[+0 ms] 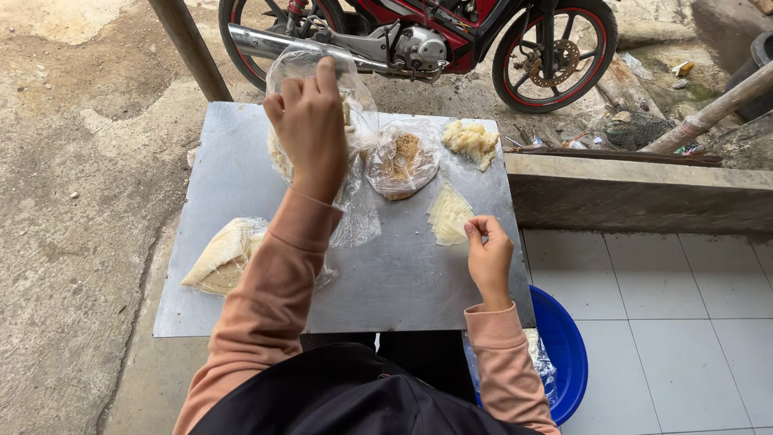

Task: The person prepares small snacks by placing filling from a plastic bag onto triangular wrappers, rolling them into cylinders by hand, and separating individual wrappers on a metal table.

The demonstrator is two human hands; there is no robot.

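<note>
Your peach sleeves fill the bottom of the view, so starting from there: your right hand sits at the near right edge of the metal table, thumb and fingertips pinched shut on the corner of a thin pale folded sheet. That sheet lies flat on the table, just left of and beyond your knuckles.

Your left hand is up over the far middle of the table, closed around the top of a clear plastic bag and lifting it; the bag hangs down and its tail drags on the metal. Something pale is inside, hard to tell what.

Just right of that bag, a second small bag with brownish crumbly filling rests on the table. At the far right corner there's a loose heap of pale crumpled sheets. Near the left edge lies a wrapped triangular stack of sheets.

Looks to me like you're mid-way through peeling one sheet off while holding the supply bag. Next bit probably needs a gentle, slow pull so that thin sheet doesn't tear.

Off the table: blue basin below its near right corner, red motorbike beyond its far edge.
</note>
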